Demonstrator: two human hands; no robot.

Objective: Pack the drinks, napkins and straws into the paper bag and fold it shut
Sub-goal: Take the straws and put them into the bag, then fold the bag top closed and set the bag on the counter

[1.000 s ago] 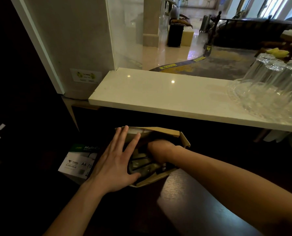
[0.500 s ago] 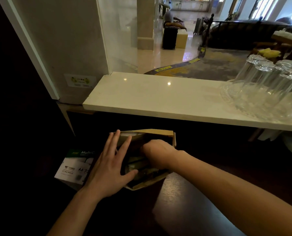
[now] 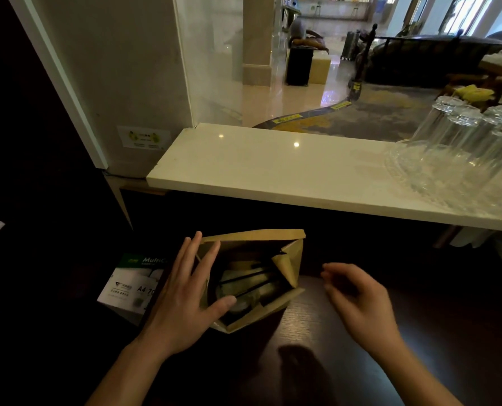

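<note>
Head view: the paper bag (image 3: 252,317) stands open on the dark table (image 3: 346,361), straws (image 3: 248,278) lying across the things inside. Left hand (image 3: 182,300) spread flat against its left wall, thumb over the rim. Right hand (image 3: 358,300) hovers beside it, loosely open, holding nothing.

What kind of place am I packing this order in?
Probably a hotel lobby bar or cafe counter: upturned glasses on a pale stone counter, with a polished floor and suitcases beyond.
</note>
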